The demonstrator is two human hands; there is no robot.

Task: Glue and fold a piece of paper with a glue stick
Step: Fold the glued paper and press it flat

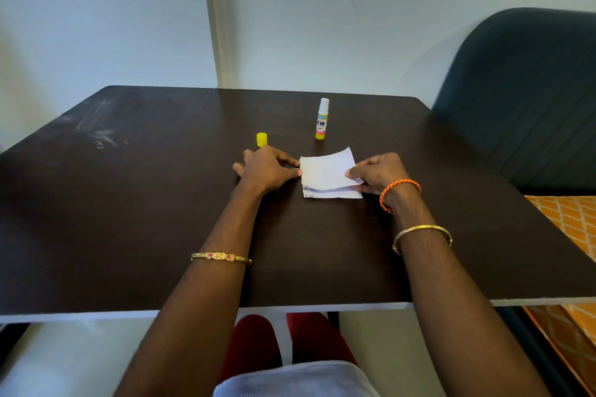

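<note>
White folded paper [327, 172], one sheet, pinched by left hand [267, 169] and right hand [379, 172]; one uncapped glue stick [322, 119] at twelve o'clock, one yellow cap [262, 139] at ten.

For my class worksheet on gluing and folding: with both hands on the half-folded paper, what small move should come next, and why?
Probably lower the raised flap and press it flat. The paper is folded over but still gapes, the left hand and right hand pinch its sides, and the glue stick stands uncapped, set aside.

Under my fingers lies a dark brown table [129, 203], scuffed pale far off to the left of them; a dark blue-grey chair [522, 100] stands well right of my fingers, orange patterned cloth [574, 222] beside it
</note>
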